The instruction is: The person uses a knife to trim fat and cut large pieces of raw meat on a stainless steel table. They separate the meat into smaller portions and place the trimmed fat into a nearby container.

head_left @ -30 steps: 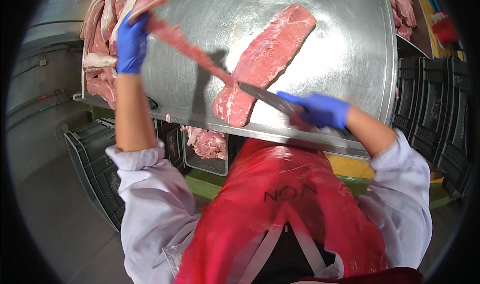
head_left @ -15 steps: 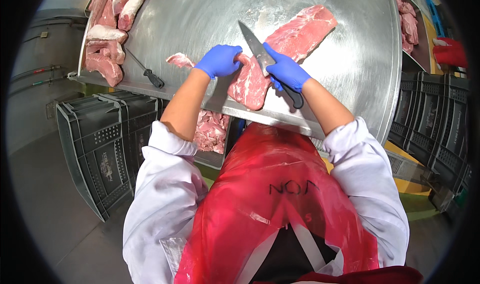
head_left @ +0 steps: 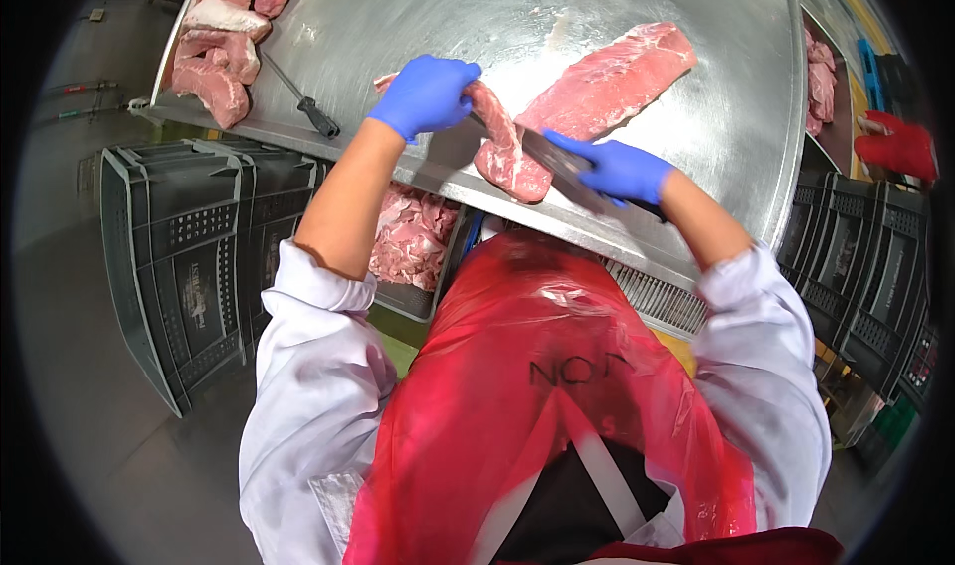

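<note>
From where I stand, dark plastic crates stand at the far left, beside the metal table. On the table's left end lies a pile of meat, and near it a thin rod with a black handle. Below the front edge sits a bin holding pale pink scraps.

Next comes the person's left hand, in a blue glove, fingers closed around a strip of meat. The strip runs down to the near end of a long slab of meat, which lies slantwise on the table, its far end pointing away to the right. A knife lies across that near end, its blade partly behind the strip. The right hand, also gloved in blue, holds the knife, its fingers wrapped about the handle.

Past the table's right edge there is more meat in a tray, then more dark crates and something red I can't make out.
</note>
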{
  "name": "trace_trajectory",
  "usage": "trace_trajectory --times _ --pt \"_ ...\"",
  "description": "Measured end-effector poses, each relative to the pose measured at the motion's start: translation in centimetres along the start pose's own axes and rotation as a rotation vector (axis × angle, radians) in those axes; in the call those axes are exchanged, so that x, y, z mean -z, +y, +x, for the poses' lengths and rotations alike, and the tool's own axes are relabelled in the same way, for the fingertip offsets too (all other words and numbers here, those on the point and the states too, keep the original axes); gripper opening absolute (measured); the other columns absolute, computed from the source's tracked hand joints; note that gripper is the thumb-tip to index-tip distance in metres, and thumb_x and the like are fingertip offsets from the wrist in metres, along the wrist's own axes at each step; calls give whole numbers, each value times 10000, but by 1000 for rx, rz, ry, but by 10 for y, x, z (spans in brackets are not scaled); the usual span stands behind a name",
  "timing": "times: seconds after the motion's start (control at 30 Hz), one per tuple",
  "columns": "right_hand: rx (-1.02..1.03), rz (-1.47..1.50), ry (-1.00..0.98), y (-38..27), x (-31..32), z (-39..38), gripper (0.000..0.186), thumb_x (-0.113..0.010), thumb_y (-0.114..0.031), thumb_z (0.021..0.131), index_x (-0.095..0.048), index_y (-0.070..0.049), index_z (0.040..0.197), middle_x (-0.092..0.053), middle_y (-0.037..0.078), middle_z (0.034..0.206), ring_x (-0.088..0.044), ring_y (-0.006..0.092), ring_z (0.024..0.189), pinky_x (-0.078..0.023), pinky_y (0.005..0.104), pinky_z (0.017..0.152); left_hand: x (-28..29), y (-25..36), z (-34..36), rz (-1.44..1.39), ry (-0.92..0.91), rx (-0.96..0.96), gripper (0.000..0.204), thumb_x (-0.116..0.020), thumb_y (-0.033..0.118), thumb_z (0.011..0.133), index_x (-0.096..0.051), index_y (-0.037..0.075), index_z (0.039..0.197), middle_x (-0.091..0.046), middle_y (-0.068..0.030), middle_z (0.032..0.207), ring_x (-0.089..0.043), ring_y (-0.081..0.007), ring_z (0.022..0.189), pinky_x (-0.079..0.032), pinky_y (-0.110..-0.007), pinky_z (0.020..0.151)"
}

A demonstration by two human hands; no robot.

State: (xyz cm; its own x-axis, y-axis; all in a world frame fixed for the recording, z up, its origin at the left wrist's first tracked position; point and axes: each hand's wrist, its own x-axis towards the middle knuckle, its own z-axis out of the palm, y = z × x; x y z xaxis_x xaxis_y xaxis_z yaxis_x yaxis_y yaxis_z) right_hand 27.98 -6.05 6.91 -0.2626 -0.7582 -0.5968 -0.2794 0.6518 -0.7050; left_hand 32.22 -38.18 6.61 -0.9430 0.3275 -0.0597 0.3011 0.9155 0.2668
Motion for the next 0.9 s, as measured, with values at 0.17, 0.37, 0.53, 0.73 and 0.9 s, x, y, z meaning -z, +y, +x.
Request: trace_trajectory --times 0.17,0.37,0.53,0.73,0.9 --pt "59 -33 -37 20 -5 10 779 -527 -171 941 -233 -336 1643 -690 113 754 -651 210 596 -561 367 647 16 22 -18 -2 80 -56 192 -702 190 791 -660 97 953 -711 -135 857 -690 -382 822 -546 -492 756" --pt "0 -97 -259 -9 20 1 736 -513 -185 985 -237 -383 1639 -714 98 860 -660 166 637 -565 345 662 66 18 -70 58 164 135 200 -713 175 766 -638 93 932 -694 -125 858 -673 -374 819 -518 -474 737" --pt "192 -115 -204 16 -1 21 678 -478 -231 1016 -246 -371 1637 -680 118 787 -645 173 584 -547 336 626 108 67 -101 47 310 85 227 -706 107 742 -630 56 950 -667 -122 875 -636 -376 806 -500 -445 734" --pt "407 -142 -232 -13 -54 47 740 -523 -244 976 -218 -395 1633 -709 215 950 -699 305 677 -571 437 728 173 87 -186 180 395 404 280 -659 0 738 -652 29 1017 -682 -123 910 -642 -325 794 -515 -393 744" --pt "112 418 -108 15 -15 10 821 -474 -92 933 -174 -332 1659 -665 101 819 -629 174 588 -532 309 543 145 70 -281 -20 332 858 228 -640 -2 774 -644 15 1002 -661 -145 847 -645 -261 748 -507 -345 699"
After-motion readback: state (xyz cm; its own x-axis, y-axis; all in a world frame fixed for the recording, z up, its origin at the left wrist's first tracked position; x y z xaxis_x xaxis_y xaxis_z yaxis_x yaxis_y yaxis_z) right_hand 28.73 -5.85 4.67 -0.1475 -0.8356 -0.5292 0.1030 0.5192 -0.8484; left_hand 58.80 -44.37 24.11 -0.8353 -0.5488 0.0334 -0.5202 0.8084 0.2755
